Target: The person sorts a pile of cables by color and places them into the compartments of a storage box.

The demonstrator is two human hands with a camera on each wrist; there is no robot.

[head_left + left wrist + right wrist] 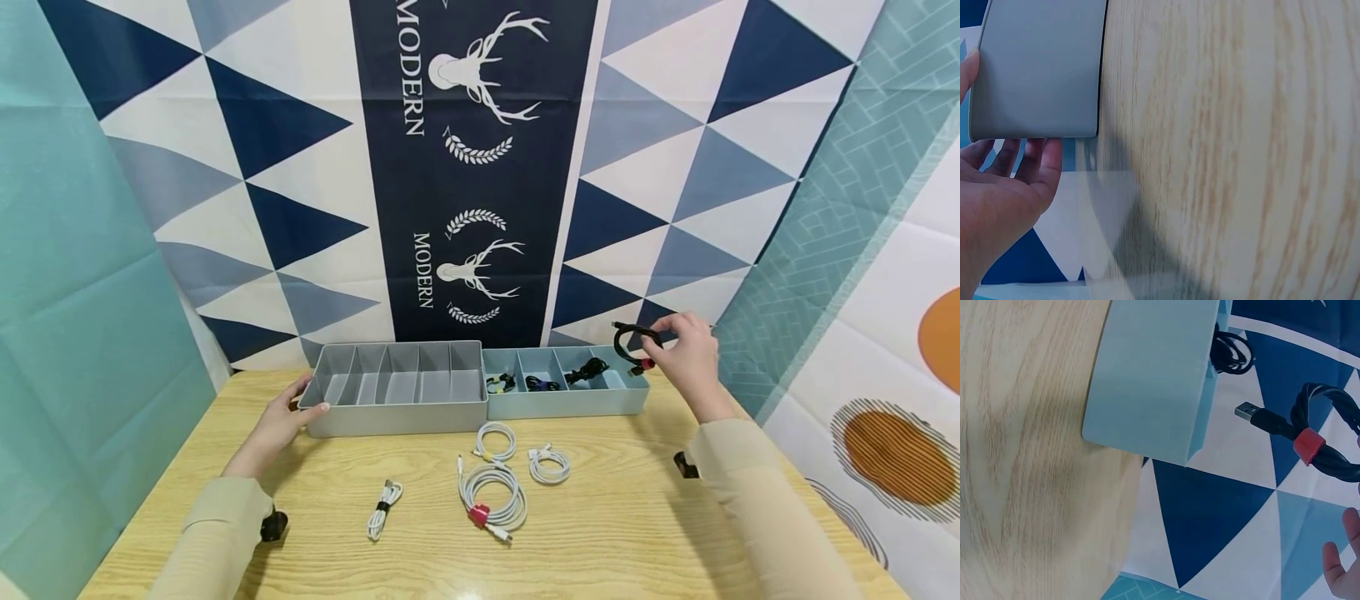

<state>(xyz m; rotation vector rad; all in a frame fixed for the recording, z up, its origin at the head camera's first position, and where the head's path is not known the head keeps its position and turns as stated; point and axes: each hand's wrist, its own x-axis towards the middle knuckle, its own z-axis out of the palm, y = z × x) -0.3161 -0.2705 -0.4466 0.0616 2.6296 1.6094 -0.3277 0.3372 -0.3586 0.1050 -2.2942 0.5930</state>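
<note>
My right hand (688, 358) pinches a coiled black USB cable (1329, 464) with a red strap round it, held up over the right end of the light blue divided box (566, 406). In the right wrist view the cable's metal USB plug points toward the box, and only a few fingertips show at the edge. My left hand (281, 425) rests at the left end of the grey divided box (397, 421), thumb on the front rim and fingers around the end wall. Bare compartments show inside the grey box. Dark bundled cables (587, 370) sit in compartments of the blue box.
In front of the boxes lie several white cables: a small coil (496, 442), another coil (549, 465), a larger one with a red strap (495, 498), and a folded one with a black tie (385, 510). A patterned cloth (465, 183) hangs behind the wooden table (330, 558).
</note>
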